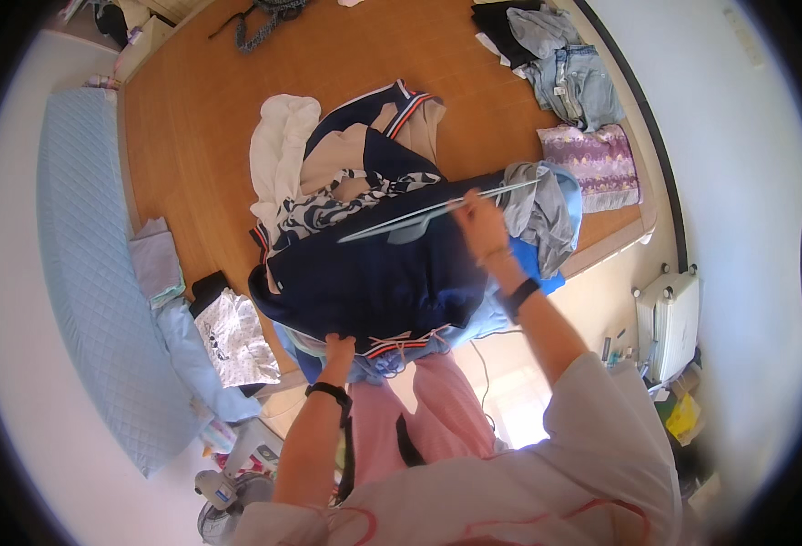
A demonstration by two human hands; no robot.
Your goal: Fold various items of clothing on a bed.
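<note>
My right hand (479,228) is closed on a pale plastic clothes hanger (411,228), which lies slantwise just over a dark navy garment (380,280). The garment's near edge has an orange, white and navy striped band and pink cord. My left hand (339,348) pinches that edge near the left, its fingertips partly hidden. Beyond the navy cloth lie a black-and-white patterned fabric (329,211), a white garment (278,150) and a beige and navy garment (346,147) with striped trim. A grey garment (537,218) lies at the right, over blue cloth.
Folded jeans (572,85) and a purple patterned cloth (595,167) lie along the right edge of the wooden surface (196,170). At the left are a folded white printed garment (237,338) and a light-blue quilted pad (100,259). A white suitcase (671,327) and a fan (227,501) stand nearby.
</note>
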